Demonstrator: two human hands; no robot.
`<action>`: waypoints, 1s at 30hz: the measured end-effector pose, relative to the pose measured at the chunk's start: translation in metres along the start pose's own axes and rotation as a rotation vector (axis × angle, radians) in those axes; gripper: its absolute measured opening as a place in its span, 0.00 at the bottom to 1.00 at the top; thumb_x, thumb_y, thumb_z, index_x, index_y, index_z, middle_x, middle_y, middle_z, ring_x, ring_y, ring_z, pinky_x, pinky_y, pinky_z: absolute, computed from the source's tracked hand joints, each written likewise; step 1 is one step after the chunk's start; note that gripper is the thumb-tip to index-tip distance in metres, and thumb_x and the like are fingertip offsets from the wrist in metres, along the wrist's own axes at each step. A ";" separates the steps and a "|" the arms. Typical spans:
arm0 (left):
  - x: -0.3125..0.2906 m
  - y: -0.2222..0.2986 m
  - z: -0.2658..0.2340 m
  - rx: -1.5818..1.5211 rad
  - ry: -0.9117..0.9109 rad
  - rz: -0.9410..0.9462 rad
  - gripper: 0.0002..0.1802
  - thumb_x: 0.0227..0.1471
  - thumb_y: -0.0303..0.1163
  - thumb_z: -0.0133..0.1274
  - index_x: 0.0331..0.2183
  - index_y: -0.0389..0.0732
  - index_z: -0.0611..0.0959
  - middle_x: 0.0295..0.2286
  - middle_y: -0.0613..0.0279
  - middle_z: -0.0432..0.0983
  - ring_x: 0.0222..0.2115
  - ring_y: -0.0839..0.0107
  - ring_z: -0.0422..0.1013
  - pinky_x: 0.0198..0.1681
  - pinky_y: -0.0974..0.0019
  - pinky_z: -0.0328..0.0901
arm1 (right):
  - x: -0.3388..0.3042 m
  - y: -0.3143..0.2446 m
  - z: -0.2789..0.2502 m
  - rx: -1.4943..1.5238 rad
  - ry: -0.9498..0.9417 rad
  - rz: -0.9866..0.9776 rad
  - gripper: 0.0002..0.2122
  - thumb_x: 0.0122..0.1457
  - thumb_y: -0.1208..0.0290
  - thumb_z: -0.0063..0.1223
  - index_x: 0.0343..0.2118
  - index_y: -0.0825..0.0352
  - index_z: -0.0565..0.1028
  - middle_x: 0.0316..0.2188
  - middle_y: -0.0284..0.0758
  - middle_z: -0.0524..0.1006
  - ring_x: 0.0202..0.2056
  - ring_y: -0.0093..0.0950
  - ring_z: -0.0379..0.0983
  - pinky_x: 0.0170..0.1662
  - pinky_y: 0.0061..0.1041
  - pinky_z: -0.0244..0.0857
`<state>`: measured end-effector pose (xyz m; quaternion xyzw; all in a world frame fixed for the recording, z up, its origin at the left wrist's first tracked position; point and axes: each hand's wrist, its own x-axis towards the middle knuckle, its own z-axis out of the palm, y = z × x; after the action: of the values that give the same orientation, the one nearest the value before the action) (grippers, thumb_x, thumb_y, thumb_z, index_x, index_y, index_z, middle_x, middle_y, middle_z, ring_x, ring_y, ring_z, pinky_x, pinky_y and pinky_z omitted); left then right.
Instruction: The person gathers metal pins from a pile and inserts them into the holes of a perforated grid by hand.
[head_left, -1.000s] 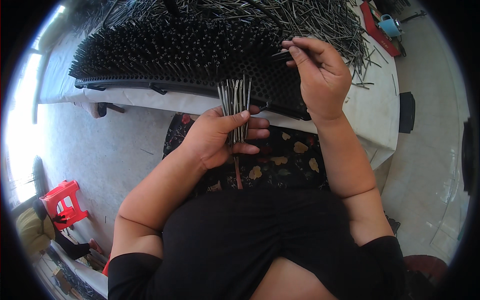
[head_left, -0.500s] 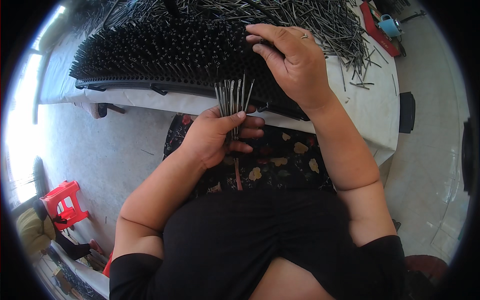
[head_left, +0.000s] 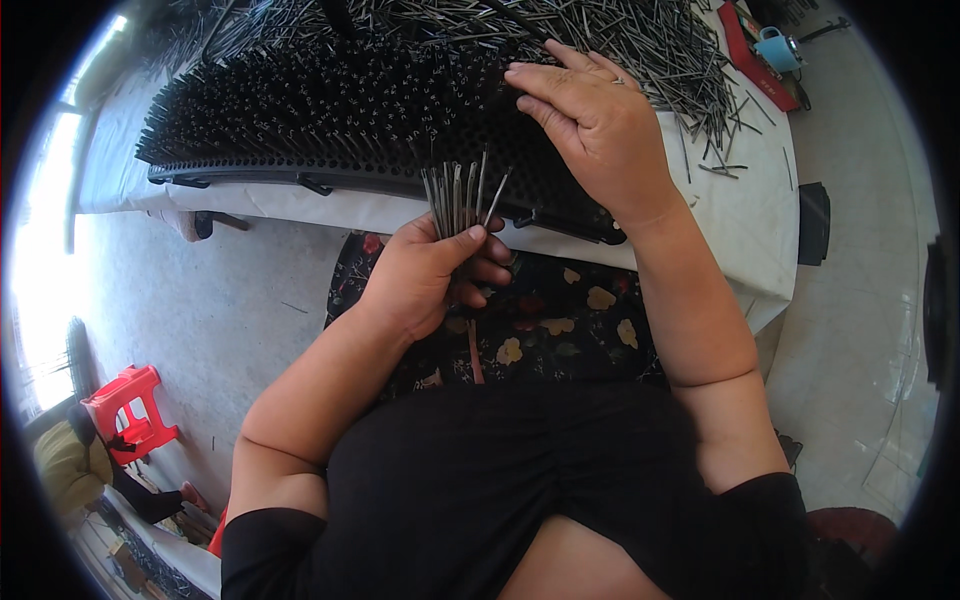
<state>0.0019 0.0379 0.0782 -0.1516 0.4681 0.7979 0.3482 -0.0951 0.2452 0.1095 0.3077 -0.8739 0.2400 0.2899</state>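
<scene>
My left hand (head_left: 412,272) is closed round a small bundle of thin dark metal rods (head_left: 456,198). Their upper ends fan out above the thumb, with small holes or slots showing at some tips. My right hand (head_left: 608,135) hovers over the right part of a black perforated rack (head_left: 565,195), thumb and forefinger drawn together; whatever is between them is hidden. Similar black rods (head_left: 300,100) stand upright, densely packed, in the left and middle of the rack. Bare holes show in its near right part.
A big loose heap of rods (head_left: 640,55) lies behind the rack on a white-covered table (head_left: 740,225). A red box (head_left: 758,70) and a blue mug (head_left: 778,50) are at the far right. A red plastic stool (head_left: 130,410) stands on the floor at left, near another person's leg (head_left: 140,490).
My right hand has shifted slightly right, its other fingers now more spread. My left fingers have curled closer round the bundle, and the rods have changed their spread.
</scene>
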 end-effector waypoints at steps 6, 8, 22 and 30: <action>0.004 -0.005 0.000 0.024 0.004 0.056 0.10 0.62 0.29 0.47 0.43 0.35 0.76 0.30 0.59 0.77 0.24 0.74 0.75 0.16 0.79 0.62 | 0.002 -0.005 0.000 0.026 -0.039 0.017 0.10 0.55 0.70 0.58 0.41 0.54 0.81 0.37 0.27 0.82 0.51 0.32 0.74 0.58 0.38 0.59; 0.003 -0.006 0.001 0.031 0.010 0.056 0.10 0.62 0.29 0.47 0.43 0.34 0.76 0.30 0.59 0.77 0.24 0.74 0.75 0.16 0.78 0.62 | 0.004 -0.006 0.004 0.034 -0.040 0.001 0.11 0.55 0.71 0.58 0.42 0.54 0.81 0.37 0.27 0.82 0.51 0.32 0.74 0.58 0.39 0.59; 0.003 -0.007 0.001 0.038 -0.006 0.103 0.10 0.62 0.28 0.47 0.42 0.33 0.76 0.30 0.58 0.76 0.22 0.74 0.73 0.14 0.79 0.57 | 0.010 -0.011 0.009 -0.084 -0.086 -0.065 0.10 0.56 0.69 0.57 0.41 0.56 0.81 0.44 0.27 0.80 0.52 0.33 0.72 0.58 0.39 0.60; -0.005 -0.005 0.003 -0.035 -0.149 0.229 0.11 0.62 0.27 0.46 0.44 0.33 0.76 0.31 0.57 0.78 0.23 0.75 0.75 0.14 0.81 0.58 | -0.027 -0.060 -0.020 0.870 0.002 0.683 0.14 0.56 0.83 0.57 0.46 0.67 0.75 0.30 0.34 0.80 0.32 0.18 0.76 0.35 0.16 0.70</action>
<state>0.0086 0.0399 0.0794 -0.0434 0.4412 0.8495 0.2859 -0.0295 0.2262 0.1211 0.0981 -0.7440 0.6595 0.0426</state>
